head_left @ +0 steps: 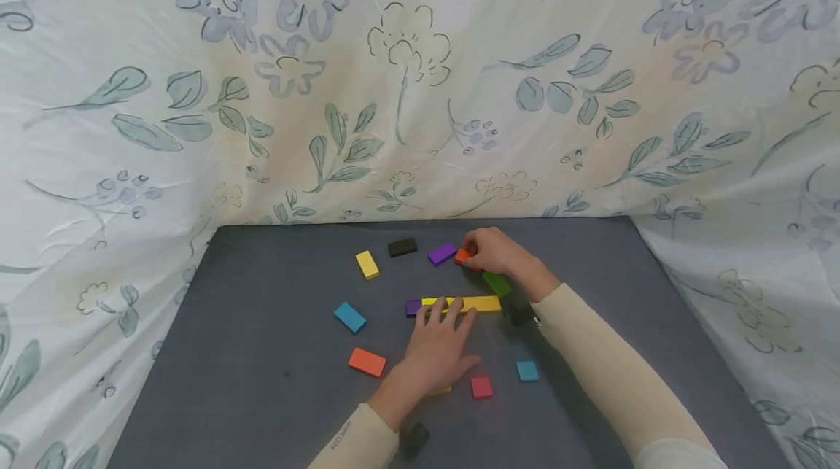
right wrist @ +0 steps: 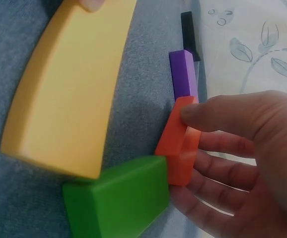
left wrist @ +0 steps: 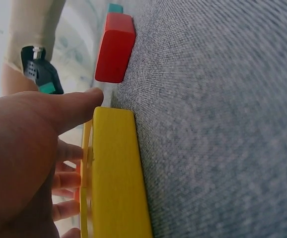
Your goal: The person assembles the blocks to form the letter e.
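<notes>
In the head view my right hand (head_left: 494,250) pinches an orange block (right wrist: 177,136) between thumb and fingers. That block lies between a purple block (head_left: 442,254) and a green block (head_left: 496,284), seeming to touch both in the right wrist view. My left hand (head_left: 438,351) is spread with its fingertips on a row in the middle: a dark purple block (head_left: 413,308), a bright yellow block (head_left: 429,301) and a long orange-yellow block (head_left: 481,304). Below the left palm lies another yellow block (left wrist: 116,168), mostly hidden in the head view.
Around the row on the dark grey table (head_left: 249,352) lie a yellow block (head_left: 367,265), a black block (head_left: 402,247), a blue block (head_left: 350,317), an orange-red block (head_left: 367,362), a red block (head_left: 481,387) and a teal block (head_left: 527,371). A floral cloth (head_left: 420,126) hangs behind.
</notes>
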`<state>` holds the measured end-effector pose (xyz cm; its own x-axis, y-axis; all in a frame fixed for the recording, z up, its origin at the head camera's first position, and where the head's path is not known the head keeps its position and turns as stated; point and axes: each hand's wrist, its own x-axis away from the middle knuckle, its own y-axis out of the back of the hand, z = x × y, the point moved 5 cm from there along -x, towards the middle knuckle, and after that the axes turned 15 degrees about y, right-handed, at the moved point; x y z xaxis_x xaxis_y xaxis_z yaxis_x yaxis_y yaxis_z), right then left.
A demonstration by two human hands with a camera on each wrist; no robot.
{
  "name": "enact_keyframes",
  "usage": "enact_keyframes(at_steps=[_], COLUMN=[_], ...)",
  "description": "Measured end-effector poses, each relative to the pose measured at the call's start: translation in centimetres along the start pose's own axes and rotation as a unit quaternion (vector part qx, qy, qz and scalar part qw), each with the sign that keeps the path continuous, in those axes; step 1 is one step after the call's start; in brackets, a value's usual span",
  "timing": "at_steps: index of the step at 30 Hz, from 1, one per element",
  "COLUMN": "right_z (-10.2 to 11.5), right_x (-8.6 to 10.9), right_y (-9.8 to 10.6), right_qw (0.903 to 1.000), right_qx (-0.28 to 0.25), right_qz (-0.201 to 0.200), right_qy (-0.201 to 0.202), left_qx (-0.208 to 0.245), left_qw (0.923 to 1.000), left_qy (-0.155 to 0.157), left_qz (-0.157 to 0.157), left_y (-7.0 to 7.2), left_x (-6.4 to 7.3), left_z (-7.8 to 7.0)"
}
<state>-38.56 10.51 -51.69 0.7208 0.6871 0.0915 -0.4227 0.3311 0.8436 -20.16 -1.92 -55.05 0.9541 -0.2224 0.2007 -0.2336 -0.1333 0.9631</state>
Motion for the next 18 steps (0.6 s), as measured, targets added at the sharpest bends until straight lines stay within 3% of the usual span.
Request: enact_keyframes(at_steps=[18], right_z=[-0.2], right_x=[1.3], right_y=[0.0], right_qw=[0.9997], right_qx=[0.021], right_qz=[0.011], right_qy=[0.01], left_qx=[-0.007], left_qw=[0.9999], left_qy=[0.005], left_qz=[-0.008], left_y=[-0.4], left_x=[0.3], left_z=[-0.4])
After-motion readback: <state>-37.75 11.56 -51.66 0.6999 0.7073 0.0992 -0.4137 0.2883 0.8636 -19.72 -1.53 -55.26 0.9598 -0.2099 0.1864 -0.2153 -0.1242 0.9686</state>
